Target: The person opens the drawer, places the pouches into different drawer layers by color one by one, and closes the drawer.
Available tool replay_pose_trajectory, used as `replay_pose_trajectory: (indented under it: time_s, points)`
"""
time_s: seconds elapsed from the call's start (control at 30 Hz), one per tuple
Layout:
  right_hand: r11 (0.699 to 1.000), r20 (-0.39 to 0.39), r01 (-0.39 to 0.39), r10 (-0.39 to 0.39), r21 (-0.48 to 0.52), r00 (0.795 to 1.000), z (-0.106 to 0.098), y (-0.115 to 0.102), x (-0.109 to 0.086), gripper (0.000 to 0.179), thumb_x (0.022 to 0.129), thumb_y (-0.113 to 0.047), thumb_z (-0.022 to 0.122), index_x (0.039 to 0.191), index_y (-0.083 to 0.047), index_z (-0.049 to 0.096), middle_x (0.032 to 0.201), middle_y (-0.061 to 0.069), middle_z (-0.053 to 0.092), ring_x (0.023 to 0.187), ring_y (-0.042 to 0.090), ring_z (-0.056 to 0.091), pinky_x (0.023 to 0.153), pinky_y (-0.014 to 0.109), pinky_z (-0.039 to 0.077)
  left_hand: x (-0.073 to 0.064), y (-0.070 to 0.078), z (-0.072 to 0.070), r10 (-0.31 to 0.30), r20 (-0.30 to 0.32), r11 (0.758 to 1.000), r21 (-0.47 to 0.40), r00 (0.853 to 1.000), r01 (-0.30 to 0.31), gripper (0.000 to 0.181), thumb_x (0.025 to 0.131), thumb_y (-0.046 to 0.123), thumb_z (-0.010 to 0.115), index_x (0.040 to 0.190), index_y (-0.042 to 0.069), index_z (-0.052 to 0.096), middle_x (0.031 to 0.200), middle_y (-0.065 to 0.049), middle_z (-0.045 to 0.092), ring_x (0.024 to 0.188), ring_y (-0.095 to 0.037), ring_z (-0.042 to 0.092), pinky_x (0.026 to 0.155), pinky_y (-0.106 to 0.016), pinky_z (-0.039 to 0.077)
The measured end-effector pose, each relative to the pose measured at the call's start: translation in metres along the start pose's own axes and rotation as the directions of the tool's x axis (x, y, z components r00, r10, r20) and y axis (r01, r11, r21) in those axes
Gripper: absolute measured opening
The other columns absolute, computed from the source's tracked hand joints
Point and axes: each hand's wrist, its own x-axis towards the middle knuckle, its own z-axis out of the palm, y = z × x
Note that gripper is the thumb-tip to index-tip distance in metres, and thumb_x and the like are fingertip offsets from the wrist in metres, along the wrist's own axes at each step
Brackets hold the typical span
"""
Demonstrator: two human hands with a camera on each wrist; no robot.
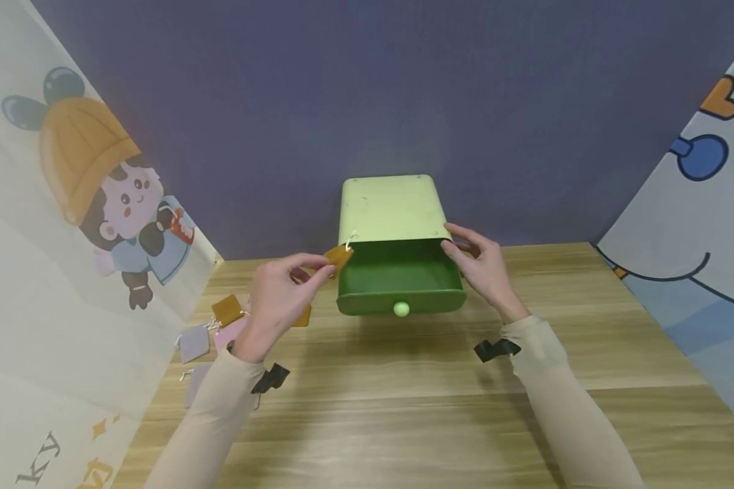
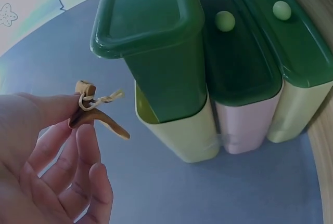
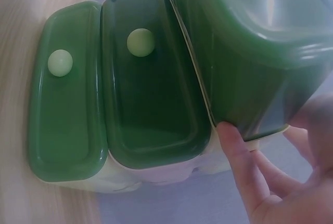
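My left hand [image 1: 284, 295] pinches a small orange-brown drawstring pouch [image 1: 340, 257] between thumb and fingers, beside the left edge of an open drawer. Folded over, the pouch [image 2: 99, 115] shows its knotted pale cord in the left wrist view. The green top drawer [image 1: 402, 302] is pulled out of its light-green casing [image 1: 391, 207]; its visible inside holds nothing. My right hand [image 1: 480, 265] rests against the casing's front right edge, fingers spread and fairly straight. In the right wrist view its fingertips [image 3: 229, 133] touch the casing's rim beside the drawer.
Below the top drawer are two shut green drawers, the middle [image 2: 237, 52] in a pink casing and the bottom [image 2: 291, 37] in light green. Several drawstring pouches, orange-brown [image 1: 227, 310], grey [image 1: 194, 343] and pink [image 1: 229, 333], lie at the table's left. A dark wall [image 1: 281, 136] stands behind.
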Motion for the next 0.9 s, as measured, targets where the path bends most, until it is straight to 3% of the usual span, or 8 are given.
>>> replay_pose_trajectory:
  time_s: [0.47,0.73,0.9]
  points:
    - [1.000,-0.001,0.010,-0.010,-0.022,1.000,0.000,-0.003,0.000,0.049,0.107,-0.034,0.066,0.153,-0.018,0.059,0.159,0.011,0.056,0.138,0.036,0.061,0.064,0.021,0.053,0.016,0.007,0.010,-0.013,0.165,0.997,-0.072,0.986,0.026,0.015,0.099,0.025,0.077,0.111,0.018,0.084,0.097,-0.001,0.083,0.080,-0.016,0.076,0.063,-0.033,0.058]
    - [1.000,-0.002,0.014,-0.014,-0.016,1.000,0.000,-0.002,0.000,0.048,0.107,-0.033,0.066,0.152,-0.018,0.060,0.158,0.011,0.057,0.136,0.036,0.062,0.063,0.021,0.053,0.028,0.012,0.017,-0.013,0.234,0.998,-0.050,0.972,0.025,0.015,0.099,0.027,0.078,0.110,0.019,0.084,0.106,0.000,0.082,0.090,-0.020,0.078,0.071,-0.035,0.060]
    - [1.000,0.003,0.009,-0.009,-0.015,1.000,0.000,-0.001,0.001,0.048,0.107,-0.033,0.067,0.152,-0.017,0.060,0.158,0.011,0.057,0.136,0.035,0.061,0.063,0.021,0.053,0.037,0.010,0.024,0.008,0.259,1.000,-0.010,0.966,-0.006,0.014,0.097,0.027,0.080,0.108,0.019,0.085,0.108,0.000,0.082,0.089,-0.017,0.078,0.073,-0.033,0.056]
